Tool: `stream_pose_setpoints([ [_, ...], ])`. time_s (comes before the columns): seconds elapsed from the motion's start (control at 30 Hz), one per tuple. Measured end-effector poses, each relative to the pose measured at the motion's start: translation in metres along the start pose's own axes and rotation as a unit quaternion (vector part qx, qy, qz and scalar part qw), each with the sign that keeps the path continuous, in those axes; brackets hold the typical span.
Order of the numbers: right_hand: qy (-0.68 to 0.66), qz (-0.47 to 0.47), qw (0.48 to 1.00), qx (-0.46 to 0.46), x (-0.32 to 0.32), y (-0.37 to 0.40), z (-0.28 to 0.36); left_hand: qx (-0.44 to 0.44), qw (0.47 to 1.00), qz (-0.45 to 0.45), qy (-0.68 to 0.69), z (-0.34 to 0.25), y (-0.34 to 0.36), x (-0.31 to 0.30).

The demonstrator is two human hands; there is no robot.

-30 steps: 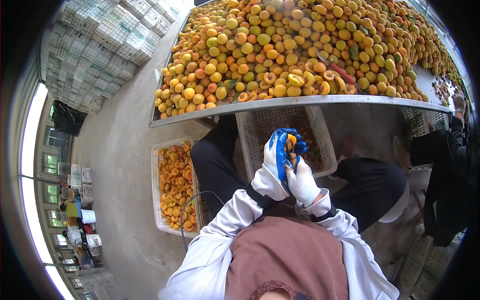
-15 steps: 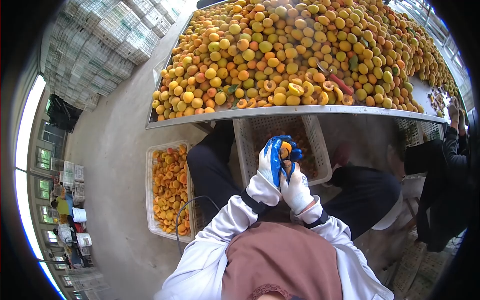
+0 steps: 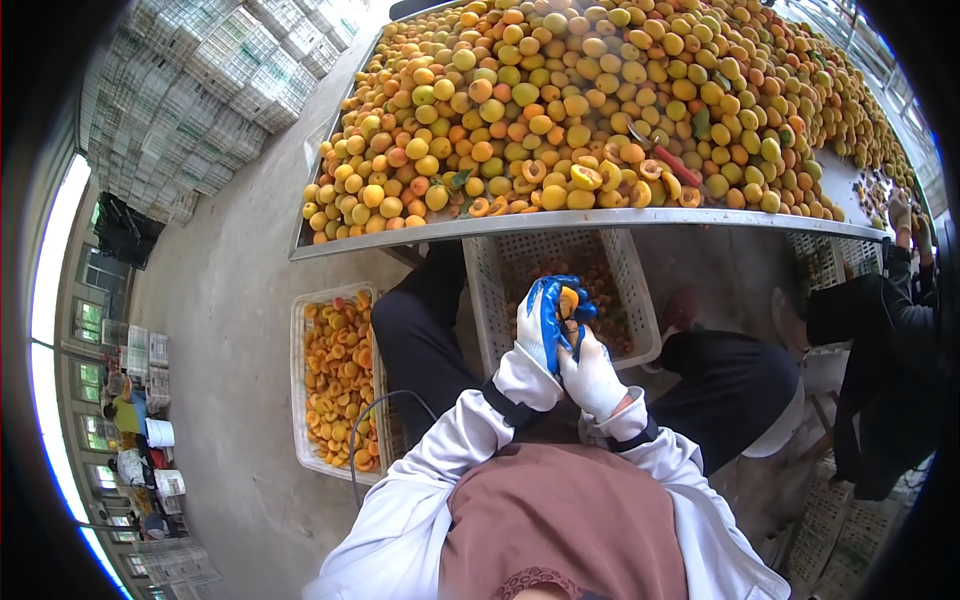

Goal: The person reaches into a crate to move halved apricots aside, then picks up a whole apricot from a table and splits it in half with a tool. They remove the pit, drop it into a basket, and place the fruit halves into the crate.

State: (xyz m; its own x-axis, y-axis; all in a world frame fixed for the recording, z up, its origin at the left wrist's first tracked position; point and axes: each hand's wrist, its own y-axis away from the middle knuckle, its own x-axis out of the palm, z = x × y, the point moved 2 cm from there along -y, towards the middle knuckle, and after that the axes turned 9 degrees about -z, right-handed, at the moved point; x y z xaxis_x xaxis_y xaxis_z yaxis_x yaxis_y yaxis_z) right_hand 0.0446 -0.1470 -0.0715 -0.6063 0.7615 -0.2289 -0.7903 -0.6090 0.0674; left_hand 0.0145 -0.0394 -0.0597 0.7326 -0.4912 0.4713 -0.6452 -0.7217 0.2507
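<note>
Gripping apricot (image 3: 568,302): left fingers (image 3: 587,311), bent nearly closed.

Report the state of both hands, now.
Left hand: closed, holding a piece of fruit.
Right hand: closed; whether it holds anything cannot be told.

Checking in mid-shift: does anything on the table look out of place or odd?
One thing: a red-handled tool, apparently a knife, lies loose on the fruit pile near the table's front rim; a reaching hand might catch it. Cut fruit halves sit beside it among whole fruit.
</note>
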Motion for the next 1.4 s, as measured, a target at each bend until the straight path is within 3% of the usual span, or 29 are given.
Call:
stream_pose_setpoints([
  [0.13, -0.065, 0.03, 0.997, 0.004, 0.0, -0.005, -0.018, -0.05, 0.997, -0.032, 0.054, 0.004, -0.005, -0.004],
  [0.23, -0.161, 0.123, 0.969, 0.143, -0.011, -0.006, -0.003, -0.049, 0.998, -0.007, 0.033, 0.01, -0.009, -0.013],
  [0.33, -0.189, 0.093, 0.965, 0.155, -0.003, -0.002, -0.011, -0.027, 1.0, 0.0, 0.012, 0.013, -0.008, -0.012],
  [0.4, -0.017, -0.017, 1.0, 0.001, 0.005, 0.001, -0.005, -0.017, 1.0, -0.016, -0.003, 0.015, -0.005, -0.009],
  [0.43, 0.042, -0.021, 0.999, -0.007, 0.003, 0.002, -0.004, -0.015, 1.0, -0.002, -0.008, 0.014, -0.003, -0.009],
  [0.57, 0.07, 0.003, 0.998, 0.011, 0.007, 0.002, -0.015, -0.038, 0.999, 0.003, -0.004, 0.009, -0.004, -0.01],
  [0.63, -0.099, 0.04, 0.994, 0.014, 0.008, 0.001, -0.02, -0.029, 0.998, 0.004, -0.06, 0.0, -0.003, -0.01],
  [0.73, -0.152, 0.086, 0.981, 0.089, 0.004, 0.002, -0.018, -0.054, 0.996, 0.002, -0.069, -0.007, -0.002, -0.008],
  [0.83, -0.039, 0.05, 0.998, 0.026, 0.006, 0.001, -0.013, -0.071, 0.996, 0.001, -0.053, -0.006, -0.003, -0.006],
  [0.93, 0.044, 0.053, 0.997, 0.027, 0.004, 0.003, -0.003, -0.06, 0.996, 0.001, -0.06, 0.007, -0.011, -0.01],
  [0.97, 0.026, 0.005, 0.998, -0.048, 0.007, 0.004, -0.006, -0.032, 0.994, 0.005, -0.107, 0.005, -0.012, -0.01],
  [1.0, 0.028, 0.005, 0.998, -0.049, 0.008, 0.003, -0.013, -0.004, 0.988, 0.007, -0.154, 0.005, -0.012, -0.011],
  [1.07, -0.136, 0.068, 0.988, 0.04, 0.009, 0.001, -0.016, -0.001, 0.988, 0.004, -0.156, 0.007, -0.013, -0.017],
  [1.13, -0.148, 0.08, 0.984, 0.062, 0.001, 0.003, -0.002, -0.035, 0.995, 0.021, -0.095, 0.01, -0.017, -0.021],
  [1.2, -0.244, 0.113, 0.943, 0.194, -0.002, 0.003, 0.001, -0.027, 0.995, 0.037, -0.09, -0.003, -0.011, -0.016],
  [1.33, -0.282, 0.165, 0.906, 0.269, -0.015, 0.007, 0.019, -0.072, 0.997, 0.037, -0.009, -0.018, -0.002, -0.005],
  [1.4, -0.247, 0.144, 0.932, 0.222, -0.015, 0.008, 0.02, -0.016, 0.997, 0.044, -0.068, -0.019, 0.0, -0.004],
])
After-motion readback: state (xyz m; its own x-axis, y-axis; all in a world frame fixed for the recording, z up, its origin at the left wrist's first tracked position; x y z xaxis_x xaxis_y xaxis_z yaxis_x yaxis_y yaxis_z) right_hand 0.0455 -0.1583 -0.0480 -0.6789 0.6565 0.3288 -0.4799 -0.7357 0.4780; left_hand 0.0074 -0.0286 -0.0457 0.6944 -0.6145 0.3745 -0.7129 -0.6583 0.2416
